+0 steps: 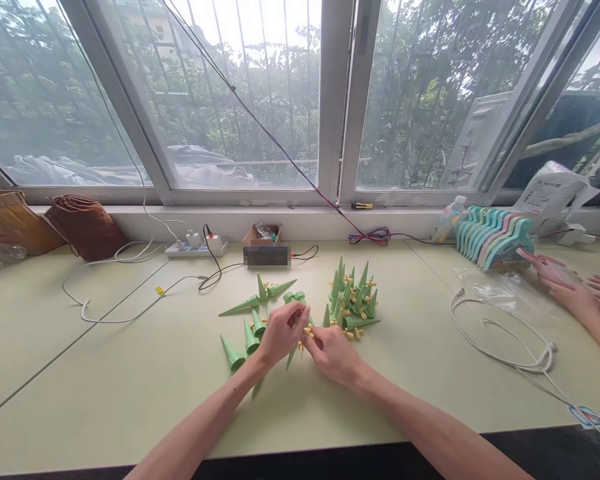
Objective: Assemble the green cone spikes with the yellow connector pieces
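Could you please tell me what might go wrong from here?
The small yellow piece at the right hand, with the left hand close over it, could slip and drop onto the table. The mostly upright green cones stand crowded beside the right hand, so a nudge might topple several.

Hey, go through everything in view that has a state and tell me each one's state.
Left hand: fingers pinched together
Right hand: pinching a yellow fitting
Right cluster of green spikes: mostly upright
Left group of green spikes: scattered, some lying
Power strip: adapters plugged in
Small cardboard box: open
Bottle: capped
Red-and-blue wire: looped in a bundle
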`<state>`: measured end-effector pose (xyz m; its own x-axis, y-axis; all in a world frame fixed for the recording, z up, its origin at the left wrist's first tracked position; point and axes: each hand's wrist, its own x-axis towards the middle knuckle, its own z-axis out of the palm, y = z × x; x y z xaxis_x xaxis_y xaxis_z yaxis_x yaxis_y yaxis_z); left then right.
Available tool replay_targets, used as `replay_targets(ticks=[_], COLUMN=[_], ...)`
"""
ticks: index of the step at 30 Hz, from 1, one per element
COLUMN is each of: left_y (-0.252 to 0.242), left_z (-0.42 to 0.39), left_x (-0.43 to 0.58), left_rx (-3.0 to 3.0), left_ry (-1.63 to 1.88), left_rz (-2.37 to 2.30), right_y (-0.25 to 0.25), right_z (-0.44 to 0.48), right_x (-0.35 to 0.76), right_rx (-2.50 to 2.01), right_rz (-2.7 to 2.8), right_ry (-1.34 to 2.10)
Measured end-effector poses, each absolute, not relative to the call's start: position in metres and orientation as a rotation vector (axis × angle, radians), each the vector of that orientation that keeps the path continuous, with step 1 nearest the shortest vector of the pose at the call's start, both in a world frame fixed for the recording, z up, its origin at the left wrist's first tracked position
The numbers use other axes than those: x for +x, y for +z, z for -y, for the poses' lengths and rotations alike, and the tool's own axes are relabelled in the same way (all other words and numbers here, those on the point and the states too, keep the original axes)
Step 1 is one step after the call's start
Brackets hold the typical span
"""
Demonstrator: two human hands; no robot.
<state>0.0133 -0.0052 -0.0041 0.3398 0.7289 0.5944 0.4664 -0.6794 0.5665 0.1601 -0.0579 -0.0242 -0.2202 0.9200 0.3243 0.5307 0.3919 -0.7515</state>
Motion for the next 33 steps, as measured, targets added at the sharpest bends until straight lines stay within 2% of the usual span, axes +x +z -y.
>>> replay_targets(ticks=[33], left_y=[-0.0043], left_z=[0.007], left_x=[0.0133], left_rx=[2.275], left_ry=[1.2], left_rz=[-1.061], right_y=[-0.0244], right_z=[0.0586], right_x=[0.1606], right_rx=[-1.241], right_rz=[1.936], right_ry=[0.689])
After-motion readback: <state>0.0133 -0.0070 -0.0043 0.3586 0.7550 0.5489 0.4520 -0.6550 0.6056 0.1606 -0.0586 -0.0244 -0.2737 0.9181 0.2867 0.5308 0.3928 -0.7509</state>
